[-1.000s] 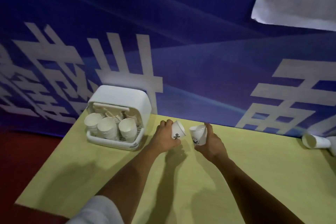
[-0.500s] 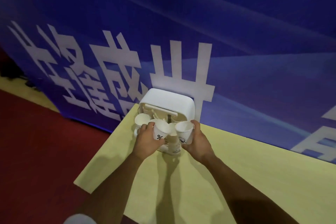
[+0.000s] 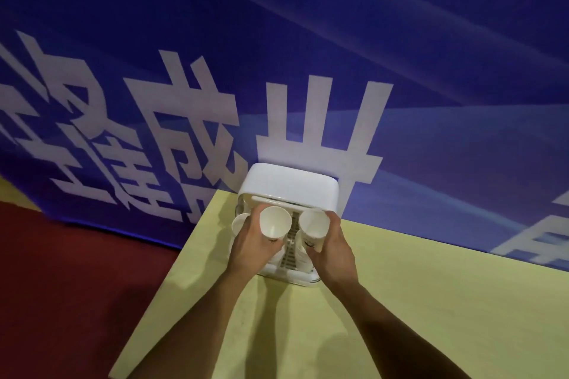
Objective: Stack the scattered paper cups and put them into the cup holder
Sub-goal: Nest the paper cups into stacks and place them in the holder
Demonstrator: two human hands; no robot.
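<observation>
**Paper cups at the cup holder.** Two white paper cups are held side by side, close together, at the open front of the cup holder point(image 3: 289, 184). The left cup point(image 3: 275, 222) is tipped so that its round mouth and plain white inside face the camera. A dark printed mark shows on its outer wall below the rim. The right cup point(image 3: 313, 224) is tilted the same way and also carries a dark mark low on its wall.

The left hand point(image 3: 252, 244) wraps curled fingers round the wall of the left cup from the outer side. The right hand point(image 3: 334, 252) grips the right cup likewise, with its fingertips point(image 3: 317, 248) pressed to the lower wall. Both forearms are bare and reach forward from the lower edge, converging on the holder.

The holder is a white box with rounded corners and a ribbed floor that shows between the hands. A stored cup point(image 3: 238, 223) peeks out behind the left hand.

The holder stands at the far left corner of a yellow-green table point(image 3: 415, 301), against a blue banner point(image 3: 308, 40) with large white characters. A red floor point(image 3: 61, 271) lies to the left.
</observation>
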